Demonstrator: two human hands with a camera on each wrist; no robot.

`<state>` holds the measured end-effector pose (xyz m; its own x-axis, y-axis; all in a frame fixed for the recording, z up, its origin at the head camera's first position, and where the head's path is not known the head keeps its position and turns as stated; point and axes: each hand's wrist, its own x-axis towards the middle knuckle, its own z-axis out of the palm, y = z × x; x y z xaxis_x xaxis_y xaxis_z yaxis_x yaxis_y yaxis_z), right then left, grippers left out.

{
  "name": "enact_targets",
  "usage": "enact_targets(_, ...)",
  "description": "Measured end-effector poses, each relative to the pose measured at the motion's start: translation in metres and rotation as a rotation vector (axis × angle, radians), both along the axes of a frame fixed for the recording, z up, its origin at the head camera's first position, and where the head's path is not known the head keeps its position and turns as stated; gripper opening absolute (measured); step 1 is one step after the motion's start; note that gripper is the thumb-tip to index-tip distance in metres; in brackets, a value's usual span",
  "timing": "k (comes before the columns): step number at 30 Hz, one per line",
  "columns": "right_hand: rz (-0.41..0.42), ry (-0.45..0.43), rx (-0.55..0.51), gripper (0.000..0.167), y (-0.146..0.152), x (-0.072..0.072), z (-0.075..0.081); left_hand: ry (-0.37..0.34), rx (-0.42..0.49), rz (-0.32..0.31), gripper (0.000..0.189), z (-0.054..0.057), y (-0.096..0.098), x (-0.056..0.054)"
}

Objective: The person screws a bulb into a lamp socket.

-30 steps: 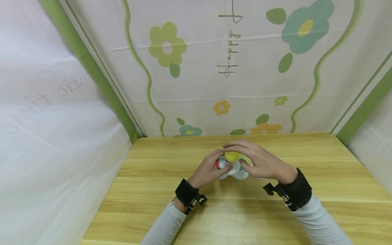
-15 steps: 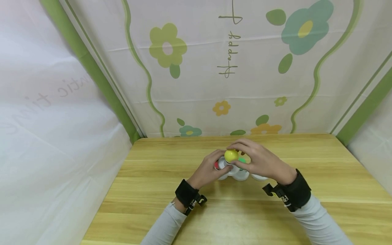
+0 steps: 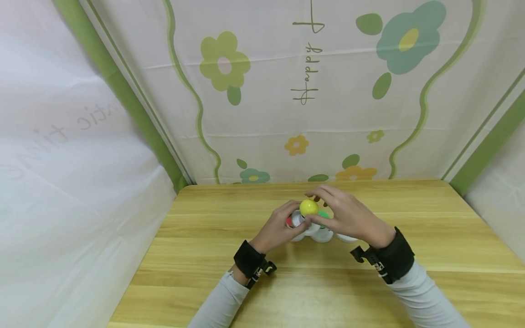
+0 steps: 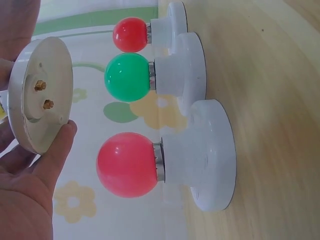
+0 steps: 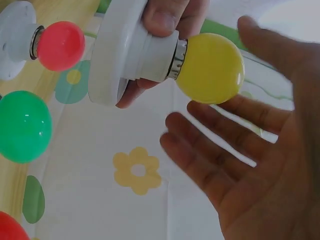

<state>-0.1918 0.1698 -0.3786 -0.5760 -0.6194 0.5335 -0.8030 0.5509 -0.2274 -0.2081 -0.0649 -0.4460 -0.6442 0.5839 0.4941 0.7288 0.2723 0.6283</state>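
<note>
My left hand [image 3: 276,231] grips a white round lamp holder [image 5: 114,55] above the table. In the left wrist view its hollow underside with two brass screws [image 4: 48,104] shows. A yellow light bulb [image 5: 210,69] sits in the holder's socket, its metal collar partly exposed. Around the bulb, my right hand [image 3: 350,217] has its fingers spread and loosely bent, the thumb on one side and the fingertips right by the glass on the other. Beneath the hands, a green bulb [image 4: 127,77] and two red bulbs, one nearer [image 4: 129,165], stand in white holders.
The lamp holders stand in a row on a wooden table [image 3: 287,291]. A white flower-print curtain [image 3: 262,114] hangs behind the table's far edge, and a white fabric wall [image 3: 82,182] is at the left.
My right hand has shifted from covering the top of the yellow bulb to its right side, its fingers loosening. The left hand keeps the holder in nearly the same place.
</note>
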Motion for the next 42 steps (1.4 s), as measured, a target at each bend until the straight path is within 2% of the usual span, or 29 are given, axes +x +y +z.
enact_targets(3,0.07,-0.053,-0.005,0.061,0.001,0.0,0.0,0.019,0.007,-0.005,0.041,0.0,0.0,0.0)
enact_targets(6,0.137,-0.089,0.001,0.061,0.002,0.0,0.0,0.029,0.009,-0.018,0.044,0.0,-0.001,0.0)
enact_targets(13,0.184,-0.05,-0.016,0.054,0.003,-0.002,-0.002,0.025,0.007,-0.022,0.048,-0.001,-0.002,0.0)
enact_targets(24,0.156,0.073,-0.058,0.056,0.001,-0.005,-0.004,0.017,0.042,0.03,0.049,-0.001,0.001,0.001)
enact_targets(30,0.108,0.112,-0.059,0.053,-0.004,-0.004,-0.005,0.05,0.058,0.082,0.049,-0.002,0.004,0.004)
enact_targets(37,0.049,0.146,-0.078,0.056,-0.01,-0.002,-0.006,0.111,0.017,0.165,0.051,0.0,0.009,0.009)
enact_targets(42,0.015,0.162,-0.089,0.059,-0.011,-0.002,-0.007,0.115,0.003,0.204,0.05,0.001,0.01,0.012)
